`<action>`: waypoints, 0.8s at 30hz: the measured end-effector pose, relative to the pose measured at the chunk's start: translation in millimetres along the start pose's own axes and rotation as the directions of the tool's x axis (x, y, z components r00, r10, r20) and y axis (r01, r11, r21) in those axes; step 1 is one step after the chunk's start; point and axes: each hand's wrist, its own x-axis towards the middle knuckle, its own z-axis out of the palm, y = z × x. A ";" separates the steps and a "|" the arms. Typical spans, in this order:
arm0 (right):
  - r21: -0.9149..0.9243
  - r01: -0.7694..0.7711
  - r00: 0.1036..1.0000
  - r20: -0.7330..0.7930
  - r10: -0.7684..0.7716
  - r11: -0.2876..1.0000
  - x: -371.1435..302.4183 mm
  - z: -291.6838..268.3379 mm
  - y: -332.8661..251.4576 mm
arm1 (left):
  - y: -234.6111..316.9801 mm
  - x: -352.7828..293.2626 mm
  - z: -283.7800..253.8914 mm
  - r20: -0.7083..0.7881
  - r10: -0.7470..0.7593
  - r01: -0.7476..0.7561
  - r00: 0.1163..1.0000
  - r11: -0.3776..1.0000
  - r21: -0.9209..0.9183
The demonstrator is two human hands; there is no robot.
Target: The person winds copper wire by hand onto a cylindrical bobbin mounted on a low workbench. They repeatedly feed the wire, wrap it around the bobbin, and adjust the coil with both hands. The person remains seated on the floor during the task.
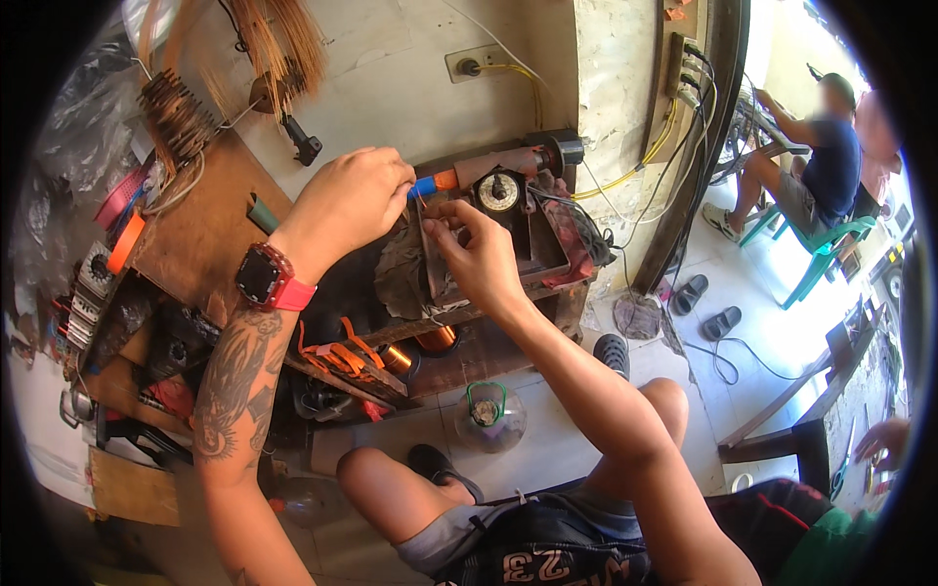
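In front of me lies a hand winding device with a round white dial counter [497, 192] and a horizontal shaft, its near-left end wrapped in blue [421, 187] and orange [446, 180]. My left hand [354, 190], with a red-strapped watch on the wrist, is closed beside the blue end; what its fingertips hold is hidden. Just below and to the right, my right hand [476, 251] has thumb and fingertips drawn together. A thin strand runs near its fingertips, too fine to identify. The device rests in a dark metal tray [547, 269] with cloth beside it.
Copper wire spools [396, 358] and orange-handled tools [344, 352] sit below the bench. A round jug with a green handle [489, 415] stands on the floor. Wires and plugs [690, 73] hang on the right post. Another person [831, 156] sits on a green chair; a co-worker's hand [884, 441] shows lower right.
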 end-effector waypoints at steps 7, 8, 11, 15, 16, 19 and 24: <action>-0.101 0.164 0.986 0.018 -0.163 0.981 -1.2 -4.6 -8.6 | 3.5 11.5 1.2 0.154 -0.012 -0.022 0.988 0.976 0.215; -0.118 0.181 0.984 0.018 -0.180 0.976 -0.8 -5.2 -9.2 | 3.4 12.9 2.3 0.167 -0.010 -0.031 0.986 0.970 0.241; -0.165 0.223 0.975 0.023 -0.223 0.961 0.3 -8.1 -9.0 | 3.2 18.8 7.8 0.156 0.007 -0.056 0.988 0.948 0.312; -0.205 0.275 0.961 0.026 -0.276 0.939 1.3 -12.4 -8.3 | 0.0 20.2 14.5 0.128 0.034 -0.078 0.991 0.932 0.355; -0.204 0.286 0.958 0.026 -0.286 0.936 2.1 -13.8 -8.8 | -0.8 19.5 15.3 0.120 0.042 -0.083 0.992 0.929 0.362; -0.367 0.389 0.918 0.075 -0.390 0.845 6.8 -22.4 -11.5 | -1.9 17.3 14.4 0.085 0.066 -0.093 0.994 0.924 0.372; -0.651 0.489 0.802 0.073 -0.593 0.580 27.1 -39.7 -14.8 | 5.4 14.5 10.6 0.064 0.025 -0.045 0.998 0.945 0.325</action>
